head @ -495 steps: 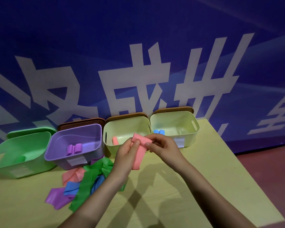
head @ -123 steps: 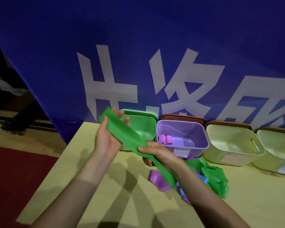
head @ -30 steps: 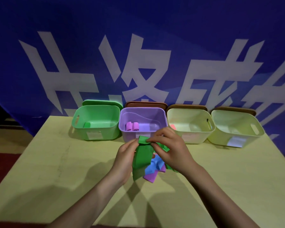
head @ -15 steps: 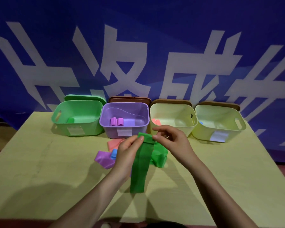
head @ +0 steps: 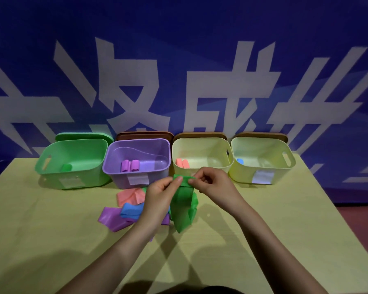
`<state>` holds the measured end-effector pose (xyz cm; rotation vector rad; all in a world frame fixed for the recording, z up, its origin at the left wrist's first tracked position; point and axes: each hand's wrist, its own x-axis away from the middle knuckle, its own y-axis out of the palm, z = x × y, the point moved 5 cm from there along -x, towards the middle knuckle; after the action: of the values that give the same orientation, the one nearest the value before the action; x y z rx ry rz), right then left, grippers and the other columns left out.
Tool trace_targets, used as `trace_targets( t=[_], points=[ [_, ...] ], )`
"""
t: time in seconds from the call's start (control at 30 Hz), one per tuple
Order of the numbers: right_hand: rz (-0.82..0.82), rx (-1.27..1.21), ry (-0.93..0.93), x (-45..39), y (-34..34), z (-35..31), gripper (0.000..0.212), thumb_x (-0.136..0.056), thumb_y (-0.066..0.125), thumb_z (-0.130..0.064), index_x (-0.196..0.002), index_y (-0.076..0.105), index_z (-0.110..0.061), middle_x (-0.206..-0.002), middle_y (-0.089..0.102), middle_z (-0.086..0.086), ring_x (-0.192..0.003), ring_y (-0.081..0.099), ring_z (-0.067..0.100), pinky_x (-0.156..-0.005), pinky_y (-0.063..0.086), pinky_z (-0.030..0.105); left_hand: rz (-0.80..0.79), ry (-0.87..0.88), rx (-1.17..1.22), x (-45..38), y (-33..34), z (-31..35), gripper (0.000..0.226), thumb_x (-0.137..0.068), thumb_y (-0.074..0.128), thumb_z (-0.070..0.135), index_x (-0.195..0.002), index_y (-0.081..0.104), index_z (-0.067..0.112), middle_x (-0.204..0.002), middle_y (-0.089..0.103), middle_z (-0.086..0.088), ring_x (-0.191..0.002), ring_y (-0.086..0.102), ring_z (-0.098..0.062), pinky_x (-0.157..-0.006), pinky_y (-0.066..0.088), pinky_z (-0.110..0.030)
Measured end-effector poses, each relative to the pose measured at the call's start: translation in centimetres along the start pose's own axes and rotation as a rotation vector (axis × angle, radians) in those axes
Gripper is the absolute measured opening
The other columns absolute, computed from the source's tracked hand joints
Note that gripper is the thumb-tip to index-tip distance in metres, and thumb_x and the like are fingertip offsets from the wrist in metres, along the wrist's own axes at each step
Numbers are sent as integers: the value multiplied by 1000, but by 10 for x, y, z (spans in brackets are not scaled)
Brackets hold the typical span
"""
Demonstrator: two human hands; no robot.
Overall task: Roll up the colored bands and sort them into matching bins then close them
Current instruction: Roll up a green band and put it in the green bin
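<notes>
A green band (head: 182, 205) hangs in front of me above the table, its top end folded over into a small roll. My left hand (head: 158, 198) pinches that top end from the left and my right hand (head: 212, 183) pinches it from the right. Loose pink (head: 130, 196), blue (head: 132, 211) and purple (head: 113, 219) bands lie in a heap under my left hand. Four open bins stand in a row: the green bin (head: 51, 164) holds one green roll, the purple bin (head: 162, 153) two purple rolls, the first yellow bin (head: 202, 149) pink rolls, the second yellow bin (head: 263, 153) a blue roll.
Lids lean behind the bins: a green lid (head: 83, 136) and brown lids (head: 143, 135). A blue banner (head: 179, 60) with white characters closes the back. The yellow table (head: 40, 240) ends near the right at a red floor (head: 361, 219).
The green band hangs shorter than half a second ago, as more of it is rolled at the top between my fingers. The camera has shifted slightly.
</notes>
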<state>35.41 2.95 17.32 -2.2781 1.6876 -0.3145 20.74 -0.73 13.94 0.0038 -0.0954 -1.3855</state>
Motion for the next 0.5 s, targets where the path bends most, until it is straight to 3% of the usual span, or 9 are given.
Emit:
trace_targets(
  t=[0.07, 0.13, 0.2, 0.27, 0.4, 0.5],
  points=[
    [-12, -97, -9, -2, -7, -1, 19, -85, 70, -16, -71, 63, -5, -64, 53, 7, -61, 48, 14, -61, 40, 26, -8, -24, 28, -6, 5, -1, 81, -65, 72, 67, -88, 58, -9, -78, 56, -17, -77, 51, -25, -74, 39, -40],
    [-24, -151, -16, -4, -10, 0, 22, -86, 69, -15, -74, 62, 2, -65, 53, 9, -61, 49, 15, -60, 40, 26, -13, -49, 51, -7, 9, 4, 57, -74, 71, 55, -87, 66, 0, -81, 60, -33, -78, 58, -31, -77, 45, -45],
    [-42, -160, -11, -5, -7, 3, 22, -86, 69, -13, -77, 60, 5, -64, 53, 10, -59, 50, 14, -59, 41, 24, -23, -71, 41, -8, 12, 6, 30, -85, 66, 39, -86, 72, 10, -90, 65, -32, -85, 64, -42, -83, 49, -53],
    [-41, -161, -6, -9, -2, 6, 19, -86, 69, -10, -72, 59, -1, -60, 52, 5, -56, 50, 12, -57, 41, 23, -32, -66, 19, -10, 11, 5, 33, -83, 65, 43, -86, 71, 10, -90, 64, -33, -85, 63, -43, -81, 50, -53],
    [11, -134, -53, -15, 8, 7, 32, -84, 71, -11, -62, 49, -16, -55, 44, -4, -54, 39, 9, -54, 32, 24, 9, 29, -39, -14, 2, 11, 32, -88, 62, 36, -80, 68, 6, -79, 57, -35, -71, 55, -27, -69, 43, -41],
    [38, -156, -96, -17, 19, 2, 35, -83, 72, -10, -61, 46, -18, -54, 40, -9, -55, 35, 9, -53, 29, 23, 24, 83, -25, -14, -9, 18, 48, -80, 62, 43, -80, 64, -5, -77, 54, -37, -69, 52, -25, -65, 41, -38]
  ],
)
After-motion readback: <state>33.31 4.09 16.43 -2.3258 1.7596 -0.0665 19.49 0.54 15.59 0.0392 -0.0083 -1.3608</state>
